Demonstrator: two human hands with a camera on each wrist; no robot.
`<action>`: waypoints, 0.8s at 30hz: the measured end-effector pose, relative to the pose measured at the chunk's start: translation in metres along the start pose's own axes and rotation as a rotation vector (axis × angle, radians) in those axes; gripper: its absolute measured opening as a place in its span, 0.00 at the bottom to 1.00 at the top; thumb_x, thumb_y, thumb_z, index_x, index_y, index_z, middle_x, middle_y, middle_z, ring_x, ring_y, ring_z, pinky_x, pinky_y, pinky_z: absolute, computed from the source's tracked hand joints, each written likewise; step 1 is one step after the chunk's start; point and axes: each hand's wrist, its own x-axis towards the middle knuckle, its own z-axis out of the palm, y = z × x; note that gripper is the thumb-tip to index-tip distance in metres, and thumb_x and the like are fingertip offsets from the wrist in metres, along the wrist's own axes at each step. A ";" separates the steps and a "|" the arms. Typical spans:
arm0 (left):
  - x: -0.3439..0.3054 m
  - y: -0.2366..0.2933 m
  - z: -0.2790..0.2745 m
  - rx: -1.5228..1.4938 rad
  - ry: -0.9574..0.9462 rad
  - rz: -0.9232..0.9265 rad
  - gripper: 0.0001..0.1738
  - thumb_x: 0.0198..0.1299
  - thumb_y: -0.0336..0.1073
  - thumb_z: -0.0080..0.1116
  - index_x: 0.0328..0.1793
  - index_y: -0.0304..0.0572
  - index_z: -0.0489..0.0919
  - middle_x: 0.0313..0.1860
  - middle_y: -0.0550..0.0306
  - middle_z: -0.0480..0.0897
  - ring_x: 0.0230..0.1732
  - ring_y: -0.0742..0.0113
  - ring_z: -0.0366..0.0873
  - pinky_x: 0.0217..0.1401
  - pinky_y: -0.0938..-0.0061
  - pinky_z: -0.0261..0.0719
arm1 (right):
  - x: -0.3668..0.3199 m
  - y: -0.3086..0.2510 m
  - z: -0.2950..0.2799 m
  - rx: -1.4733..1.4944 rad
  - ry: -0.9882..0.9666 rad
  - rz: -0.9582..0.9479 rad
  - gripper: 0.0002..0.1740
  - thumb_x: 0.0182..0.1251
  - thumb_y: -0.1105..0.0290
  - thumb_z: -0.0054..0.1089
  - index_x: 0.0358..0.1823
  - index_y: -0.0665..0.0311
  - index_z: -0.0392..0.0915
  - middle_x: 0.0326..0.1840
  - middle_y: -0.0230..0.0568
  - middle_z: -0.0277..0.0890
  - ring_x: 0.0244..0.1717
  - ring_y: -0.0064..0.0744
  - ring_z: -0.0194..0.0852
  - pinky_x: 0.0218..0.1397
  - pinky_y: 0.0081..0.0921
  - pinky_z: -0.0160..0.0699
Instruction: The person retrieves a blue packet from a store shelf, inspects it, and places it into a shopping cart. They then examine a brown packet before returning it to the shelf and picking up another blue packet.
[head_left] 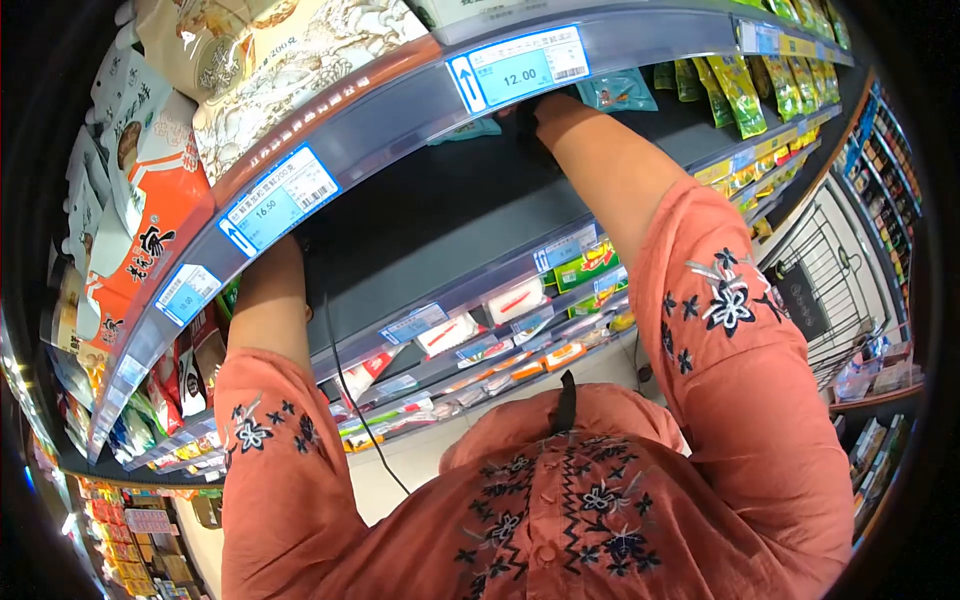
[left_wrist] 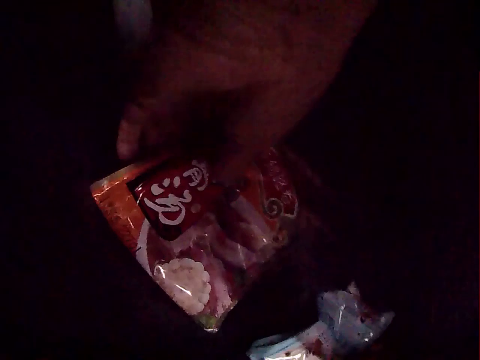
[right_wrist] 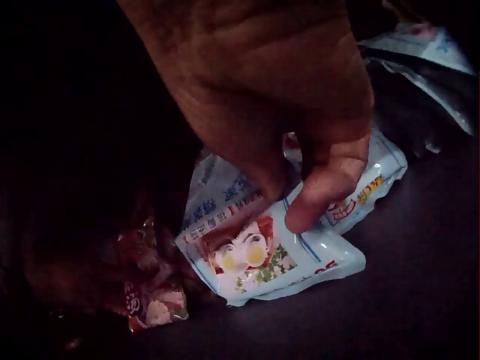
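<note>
Dark shelf (head_left: 420, 220), overhead shelf edge (head_left: 400, 122) blocking the head view of both my hands. Big patterned bag (head_left: 310, 75) sits above it. Light-blue packet (right_wrist: 322, 259) on the dark shelf, right fingers (right_wrist: 322, 196) pinching it. Smaller red-orange packet (left_wrist: 184, 277) under my left fingers (left_wrist: 130, 139); too dark to tell if they grip. Thin cable (head_left: 345, 385) hangs near left arm.

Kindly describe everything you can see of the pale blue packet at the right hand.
The pale blue packet looks like thin, glossy, creased plastic. Its face shows two white rounds with yellow centres beside greenery, plus blue and red lettering. It slants over the dark shelf, pinched by the right hand; whether it is raised or sealed cannot be told.
</note>
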 end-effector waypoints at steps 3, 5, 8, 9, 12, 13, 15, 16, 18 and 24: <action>-0.006 0.003 -0.002 0.099 -0.024 -0.012 0.36 0.70 0.49 0.54 0.78 0.41 0.60 0.74 0.50 0.66 0.74 0.56 0.62 0.72 0.63 0.62 | 0.008 0.011 0.002 -0.086 -0.030 -0.014 0.19 0.59 0.62 0.67 0.47 0.66 0.80 0.46 0.48 0.83 0.47 0.41 0.83 0.50 0.38 0.83; -0.010 0.004 -0.003 0.203 -0.023 -0.009 0.36 0.70 0.49 0.54 0.78 0.41 0.60 0.75 0.50 0.66 0.74 0.56 0.62 0.73 0.63 0.61 | 0.012 0.018 0.004 -0.152 -0.044 -0.035 0.19 0.59 0.62 0.67 0.47 0.66 0.80 0.46 0.48 0.84 0.47 0.41 0.83 0.50 0.38 0.83; -0.018 0.027 0.011 0.439 -0.003 0.114 0.36 0.70 0.48 0.54 0.79 0.41 0.60 0.75 0.50 0.65 0.75 0.56 0.61 0.74 0.63 0.61 | 0.021 0.029 0.006 -0.244 -0.082 -0.062 0.19 0.59 0.61 0.67 0.47 0.66 0.80 0.45 0.48 0.84 0.47 0.41 0.83 0.50 0.38 0.83; -0.021 0.037 0.020 0.502 -0.012 0.198 0.36 0.70 0.48 0.54 0.79 0.41 0.60 0.75 0.50 0.65 0.75 0.56 0.61 0.74 0.63 0.60 | 0.026 0.036 0.006 -0.275 -0.094 -0.073 0.19 0.59 0.61 0.67 0.47 0.66 0.80 0.45 0.48 0.84 0.47 0.41 0.83 0.50 0.38 0.83; -0.021 0.057 0.058 0.592 -0.136 0.430 0.36 0.70 0.48 0.54 0.79 0.41 0.59 0.76 0.50 0.64 0.75 0.56 0.60 0.74 0.63 0.59 | 0.033 0.048 0.009 -0.350 -0.136 -0.099 0.20 0.58 0.60 0.67 0.46 0.66 0.80 0.45 0.48 0.84 0.46 0.41 0.84 0.50 0.38 0.83; -0.015 0.059 0.072 0.601 -0.204 0.464 0.36 0.70 0.48 0.54 0.79 0.41 0.59 0.76 0.50 0.64 0.76 0.56 0.60 0.75 0.63 0.59 | 0.036 0.053 0.010 -0.375 -0.155 -0.114 0.20 0.58 0.60 0.67 0.46 0.66 0.80 0.45 0.48 0.84 0.46 0.41 0.84 0.50 0.38 0.83; -0.003 0.064 0.101 0.619 -0.342 0.491 0.37 0.70 0.48 0.54 0.79 0.41 0.59 0.76 0.50 0.64 0.76 0.56 0.59 0.75 0.63 0.59 | 0.040 0.061 0.013 -0.414 -0.185 -0.143 0.20 0.58 0.60 0.67 0.46 0.66 0.80 0.44 0.48 0.84 0.46 0.41 0.84 0.49 0.38 0.82; 0.006 0.066 0.114 0.638 -0.407 0.478 0.37 0.70 0.48 0.54 0.79 0.41 0.59 0.77 0.50 0.64 0.76 0.56 0.59 0.75 0.63 0.58 | 0.042 0.064 0.013 -0.438 -0.203 -0.153 0.20 0.58 0.59 0.67 0.46 0.66 0.80 0.44 0.48 0.84 0.46 0.41 0.84 0.49 0.38 0.82; 0.017 0.065 0.137 0.667 -0.519 0.444 0.37 0.70 0.47 0.54 0.80 0.41 0.58 0.77 0.50 0.63 0.76 0.56 0.59 0.76 0.63 0.58 | 0.046 0.071 0.012 -0.484 -0.238 -0.185 0.20 0.58 0.59 0.67 0.46 0.66 0.80 0.44 0.48 0.84 0.45 0.41 0.84 0.49 0.38 0.82; 0.035 0.076 0.176 0.577 -0.692 0.372 0.37 0.70 0.47 0.54 0.80 0.41 0.58 0.78 0.50 0.62 0.78 0.56 0.57 0.77 0.62 0.56 | 0.043 0.069 0.004 -0.657 -0.416 -0.267 0.21 0.57 0.58 0.67 0.46 0.66 0.80 0.43 0.48 0.84 0.45 0.42 0.84 0.49 0.38 0.82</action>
